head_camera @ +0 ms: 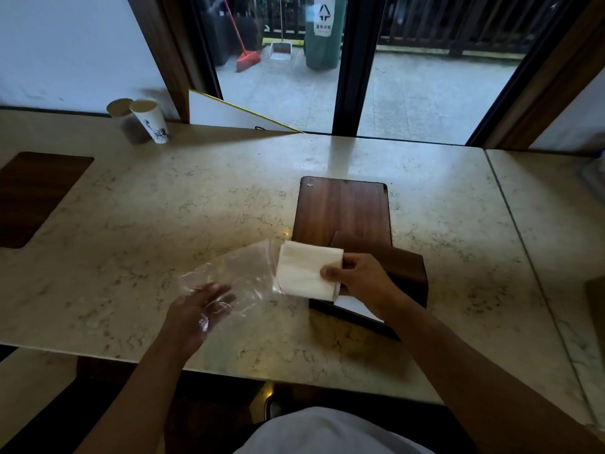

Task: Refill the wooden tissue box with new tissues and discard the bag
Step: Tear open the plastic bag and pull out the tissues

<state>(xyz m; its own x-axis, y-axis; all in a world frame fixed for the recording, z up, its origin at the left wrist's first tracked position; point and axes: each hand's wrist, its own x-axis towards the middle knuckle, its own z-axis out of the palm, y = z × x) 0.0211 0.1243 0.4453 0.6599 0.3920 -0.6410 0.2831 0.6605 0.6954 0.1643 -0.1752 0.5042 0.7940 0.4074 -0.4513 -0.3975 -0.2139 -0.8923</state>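
Marble counter (pixel 196 198) by glass doors; right hand (pixel 355 278) pinching tissue stack (pixel 307 273) just left of wooden box (pixel 393 273), left hand (pixel 199 309) loosely open under emptied bag (pixel 235 273).

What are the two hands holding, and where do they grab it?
The right hand pinches the stack of white tissues by its right edge. The left hand lies open under the clear plastic bag, at its closed end, supporting it rather than gripping.

Head camera, close, looking down-forward over counter (pixel 196 198).
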